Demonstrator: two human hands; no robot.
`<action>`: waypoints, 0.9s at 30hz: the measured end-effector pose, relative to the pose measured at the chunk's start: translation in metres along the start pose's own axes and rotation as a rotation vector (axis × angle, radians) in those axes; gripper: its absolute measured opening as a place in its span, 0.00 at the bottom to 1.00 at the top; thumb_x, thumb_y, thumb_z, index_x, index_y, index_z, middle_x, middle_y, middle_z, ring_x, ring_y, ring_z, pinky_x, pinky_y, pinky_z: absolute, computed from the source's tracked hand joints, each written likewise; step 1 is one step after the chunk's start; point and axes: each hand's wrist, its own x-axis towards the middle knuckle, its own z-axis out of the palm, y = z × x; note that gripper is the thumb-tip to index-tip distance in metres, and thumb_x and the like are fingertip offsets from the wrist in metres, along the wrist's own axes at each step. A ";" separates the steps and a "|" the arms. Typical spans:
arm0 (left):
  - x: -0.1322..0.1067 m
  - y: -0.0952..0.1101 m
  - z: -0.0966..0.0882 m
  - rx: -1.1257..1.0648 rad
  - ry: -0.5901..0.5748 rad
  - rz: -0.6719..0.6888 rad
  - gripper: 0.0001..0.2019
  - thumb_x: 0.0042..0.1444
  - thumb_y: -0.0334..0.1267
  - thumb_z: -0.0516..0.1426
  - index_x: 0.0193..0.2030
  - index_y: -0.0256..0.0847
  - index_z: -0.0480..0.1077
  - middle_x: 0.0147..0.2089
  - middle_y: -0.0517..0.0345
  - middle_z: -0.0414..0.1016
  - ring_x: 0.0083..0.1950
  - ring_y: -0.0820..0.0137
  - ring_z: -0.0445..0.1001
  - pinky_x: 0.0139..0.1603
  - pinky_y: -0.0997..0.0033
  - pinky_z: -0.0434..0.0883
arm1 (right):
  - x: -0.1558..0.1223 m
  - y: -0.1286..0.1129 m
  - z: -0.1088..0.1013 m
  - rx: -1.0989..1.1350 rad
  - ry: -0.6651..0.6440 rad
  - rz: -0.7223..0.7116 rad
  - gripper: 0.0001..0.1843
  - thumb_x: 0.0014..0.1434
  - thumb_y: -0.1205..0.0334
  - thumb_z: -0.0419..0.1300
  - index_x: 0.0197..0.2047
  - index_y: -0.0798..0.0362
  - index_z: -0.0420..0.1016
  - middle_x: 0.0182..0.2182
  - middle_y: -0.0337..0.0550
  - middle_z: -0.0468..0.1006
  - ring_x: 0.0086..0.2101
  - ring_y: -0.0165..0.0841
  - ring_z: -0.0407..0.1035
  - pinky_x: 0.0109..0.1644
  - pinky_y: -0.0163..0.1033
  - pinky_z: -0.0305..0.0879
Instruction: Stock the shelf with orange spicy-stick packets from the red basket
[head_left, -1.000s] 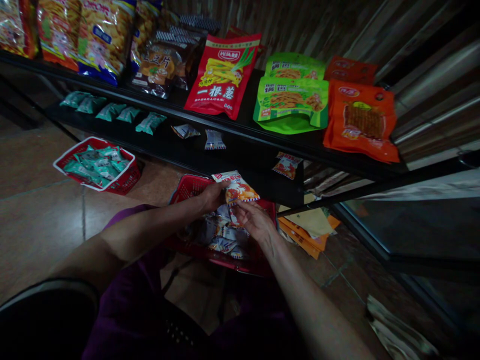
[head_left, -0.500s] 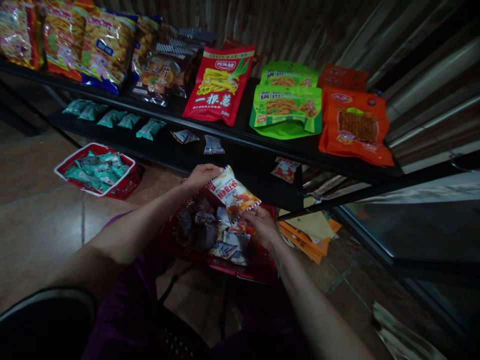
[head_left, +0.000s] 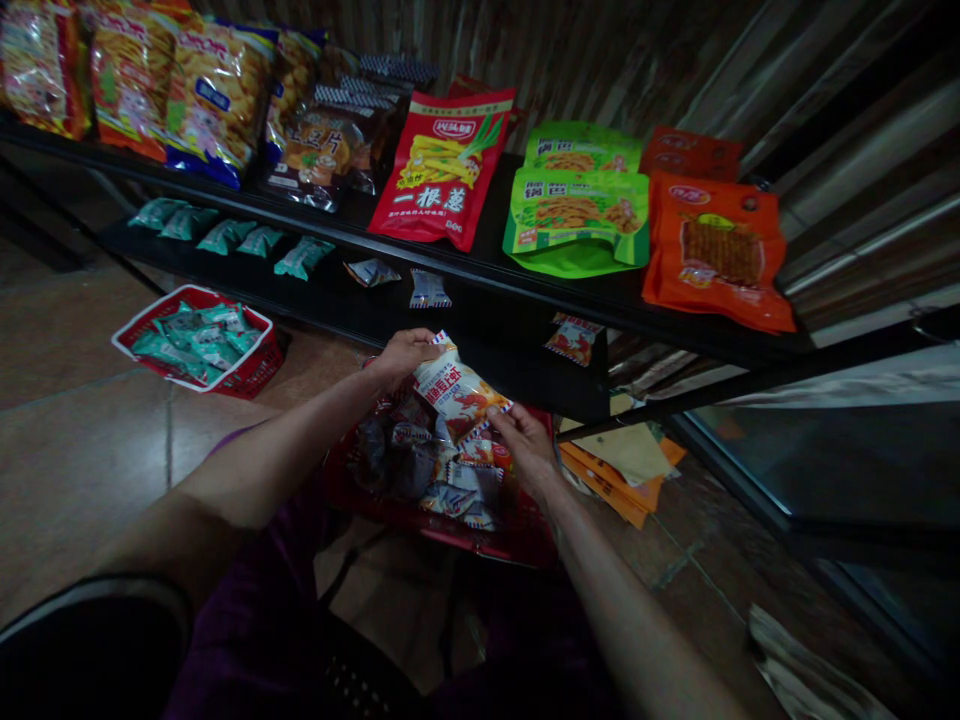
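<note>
A small white and orange snack packet (head_left: 456, 388) with red lettering is stretched between both hands, above a red basket (head_left: 480, 540). My left hand (head_left: 409, 357) is closed on its upper left corner. At the lower right end, my right hand (head_left: 523, 440) pinches the packet, thumb on top. Below it, several small snack packets (head_left: 450, 490) lie in a loose heap in the basket, partly hidden by the held one. Ahead, on the low shelf (head_left: 502, 345), rest a silver-blue packet (head_left: 430, 289), another pale packet (head_left: 373, 272) and a reddish packet (head_left: 574, 338).
A second red basket (head_left: 259, 375) with teal packets stands on the floor at left. More teal packets (head_left: 244, 238) line the low shelf. Large snack bags (head_left: 446, 170) fill the upper shelf, which overhangs the lower one. Flattened orange and tan packaging (head_left: 622, 465) lies at right.
The packet has turned slightly and shifted a little left and down between my hands. My right thumb has moved onto its printed face.
</note>
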 end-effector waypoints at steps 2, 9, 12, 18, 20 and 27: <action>-0.001 -0.001 0.001 0.004 -0.013 0.002 0.06 0.45 0.33 0.62 0.26 0.36 0.68 0.23 0.60 0.72 0.22 0.77 0.67 0.23 0.77 0.63 | 0.001 -0.001 0.000 0.033 0.069 -0.026 0.21 0.40 0.46 0.67 0.35 0.51 0.72 0.25 0.34 0.76 0.25 0.28 0.67 0.30 0.33 0.64; -0.002 -0.003 0.004 0.026 -0.027 -0.017 0.05 0.45 0.32 0.62 0.27 0.36 0.68 0.23 0.61 0.72 0.23 0.77 0.68 0.24 0.78 0.64 | 0.006 0.005 -0.004 0.059 0.161 -0.076 0.18 0.42 0.46 0.66 0.27 0.51 0.69 0.19 0.30 0.70 0.21 0.24 0.61 0.25 0.30 0.59; -0.002 -0.004 0.006 0.005 0.004 -0.015 0.07 0.45 0.33 0.61 0.26 0.37 0.66 0.22 0.62 0.70 0.22 0.77 0.67 0.23 0.78 0.64 | 0.006 0.006 -0.005 0.032 0.188 -0.085 0.17 0.42 0.47 0.67 0.26 0.51 0.71 0.20 0.31 0.70 0.22 0.25 0.62 0.27 0.31 0.60; -0.004 -0.003 0.011 -0.058 0.169 0.013 0.10 0.47 0.39 0.60 0.25 0.39 0.62 0.18 0.66 0.65 0.17 0.78 0.62 0.19 0.79 0.59 | 0.003 0.002 -0.003 -0.013 0.183 -0.075 0.15 0.40 0.50 0.69 0.25 0.52 0.75 0.18 0.34 0.73 0.21 0.27 0.65 0.27 0.33 0.64; -0.004 -0.002 0.011 -0.052 0.178 0.006 0.10 0.47 0.40 0.59 0.24 0.39 0.62 0.18 0.65 0.65 0.18 0.77 0.62 0.19 0.78 0.60 | 0.002 0.001 -0.003 -0.027 0.186 -0.059 0.15 0.40 0.50 0.68 0.26 0.52 0.76 0.21 0.36 0.76 0.22 0.29 0.68 0.25 0.34 0.65; 0.001 -0.008 0.008 -0.022 0.256 0.094 0.04 0.47 0.31 0.58 0.25 0.38 0.65 0.21 0.65 0.65 0.22 0.78 0.63 0.25 0.78 0.61 | 0.009 0.011 -0.007 -0.034 0.260 -0.115 0.16 0.42 0.50 0.67 0.31 0.53 0.79 0.27 0.40 0.79 0.28 0.36 0.74 0.29 0.39 0.72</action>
